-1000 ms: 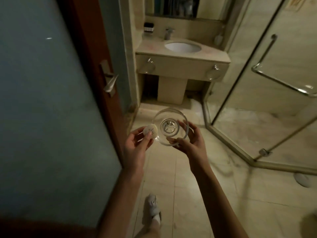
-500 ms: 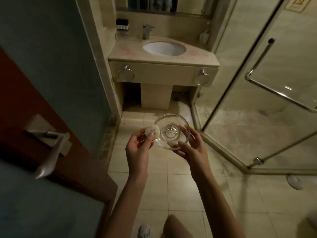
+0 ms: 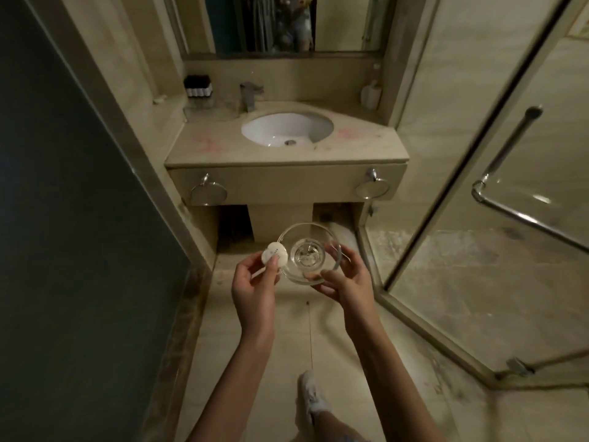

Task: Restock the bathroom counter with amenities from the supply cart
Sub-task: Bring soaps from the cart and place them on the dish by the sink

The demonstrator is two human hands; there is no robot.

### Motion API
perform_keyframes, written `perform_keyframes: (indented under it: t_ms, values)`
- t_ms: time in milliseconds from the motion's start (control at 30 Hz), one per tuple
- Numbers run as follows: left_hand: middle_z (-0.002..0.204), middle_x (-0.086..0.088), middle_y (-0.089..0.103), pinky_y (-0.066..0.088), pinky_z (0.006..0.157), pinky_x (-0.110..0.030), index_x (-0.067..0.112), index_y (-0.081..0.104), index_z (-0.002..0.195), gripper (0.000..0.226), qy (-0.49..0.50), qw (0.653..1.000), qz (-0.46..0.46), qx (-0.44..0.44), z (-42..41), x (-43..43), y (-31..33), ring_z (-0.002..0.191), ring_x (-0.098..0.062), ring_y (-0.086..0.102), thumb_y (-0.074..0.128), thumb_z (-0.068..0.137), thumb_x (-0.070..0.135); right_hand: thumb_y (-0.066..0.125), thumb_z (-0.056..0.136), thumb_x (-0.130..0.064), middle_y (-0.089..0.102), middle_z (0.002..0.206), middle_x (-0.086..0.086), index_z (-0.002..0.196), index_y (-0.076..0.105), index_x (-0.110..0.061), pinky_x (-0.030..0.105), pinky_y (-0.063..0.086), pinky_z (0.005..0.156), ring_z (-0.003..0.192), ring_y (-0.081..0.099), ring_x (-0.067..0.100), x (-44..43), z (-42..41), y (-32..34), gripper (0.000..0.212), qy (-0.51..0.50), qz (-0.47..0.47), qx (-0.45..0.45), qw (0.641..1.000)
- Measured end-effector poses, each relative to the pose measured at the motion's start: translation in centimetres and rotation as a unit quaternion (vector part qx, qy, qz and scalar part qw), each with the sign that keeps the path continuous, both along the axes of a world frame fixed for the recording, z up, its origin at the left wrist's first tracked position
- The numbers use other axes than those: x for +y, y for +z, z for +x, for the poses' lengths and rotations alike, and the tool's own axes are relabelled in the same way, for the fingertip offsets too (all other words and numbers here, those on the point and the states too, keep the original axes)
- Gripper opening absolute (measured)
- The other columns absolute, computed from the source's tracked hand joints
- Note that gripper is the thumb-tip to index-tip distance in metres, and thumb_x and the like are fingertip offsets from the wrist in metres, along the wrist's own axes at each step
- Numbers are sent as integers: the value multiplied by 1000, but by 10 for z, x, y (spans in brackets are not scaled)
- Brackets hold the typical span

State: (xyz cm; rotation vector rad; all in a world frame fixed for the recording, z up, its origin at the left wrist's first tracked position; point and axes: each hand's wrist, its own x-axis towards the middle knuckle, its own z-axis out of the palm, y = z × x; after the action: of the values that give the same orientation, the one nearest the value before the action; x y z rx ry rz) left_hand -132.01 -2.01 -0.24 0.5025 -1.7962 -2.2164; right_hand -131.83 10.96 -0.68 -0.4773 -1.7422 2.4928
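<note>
Two hands carry fragile loads: right hand (image 3: pixel 345 277) gripping the slippery glass dish (image 3: pixel 308 253) by its rim, left hand (image 3: pixel 255 282) pinching a light soap (image 3: pixel 274 255).

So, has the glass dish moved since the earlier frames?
Yes, the glass dish has come forward, nearer the sink counter, carried in the right hand.

Bare forearms (image 3: pixel 251 362), white sneaker (image 3: pixel 310 397)
</note>
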Motion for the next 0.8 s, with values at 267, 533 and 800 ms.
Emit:
perform_keyframes:
  t_ms: [267,533,800]
  values:
    - [100,7,67,57,76,-19,32,61,100,18,-17,1000,15,3,-139,55,18,98,-15,67,64,90,18,57,81,13,63,122,-2,112,56,-29,33,57,70,106,66,24,53,-144,10,52,-5,-22,14,1000]
    - [99,8,70,56,77,-20,34,64,97,18,15,999,41,-21,-234,46,3,98,-12,68,67,88,18,63,83,5,61,127,3,117,54,-29,31,58,70,104,67,29,43,-246,-8,49,22,-28,-22,999]
    - [101,-3,71,55,74,-20,11,67,109,24,18,995,103,-9,-377,12,-10,93,-11,68,67,86,14,71,80,-6,66,121,0,123,55,-20,29,56,67,96,69,28,10,-385,-7,48,28,2,-9,1000]
